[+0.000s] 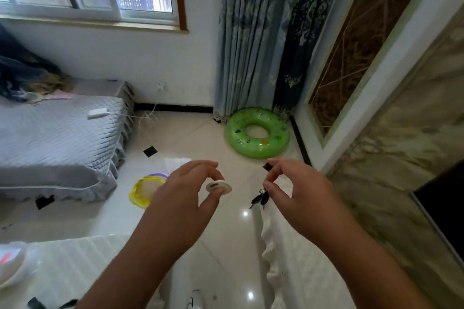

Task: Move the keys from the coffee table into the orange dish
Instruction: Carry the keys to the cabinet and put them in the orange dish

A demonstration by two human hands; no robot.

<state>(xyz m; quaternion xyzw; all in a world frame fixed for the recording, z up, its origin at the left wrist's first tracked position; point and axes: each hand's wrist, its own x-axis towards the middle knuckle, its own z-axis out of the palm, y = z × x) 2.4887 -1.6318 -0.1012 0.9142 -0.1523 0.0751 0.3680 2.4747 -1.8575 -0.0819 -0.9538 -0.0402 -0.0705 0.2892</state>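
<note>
My right hand (298,193) pinches a small bunch of dark-headed keys (261,198), which hangs from its fingertips above the floor. Between thumb and fingers, my left hand (185,193) holds a small white round tag (219,187) with a dark mark on it. The two hands are raised side by side, a short gap apart. No orange dish can be seen, and I cannot pick out the coffee table.
A grey quilted bed (57,143) stands at the left. A yellow-lined bin (144,190) sits on the tiled floor near it. A green swim ring (256,133) lies by the blue curtains (263,32). White cloth-covered furniture (62,266) fills the near foreground.
</note>
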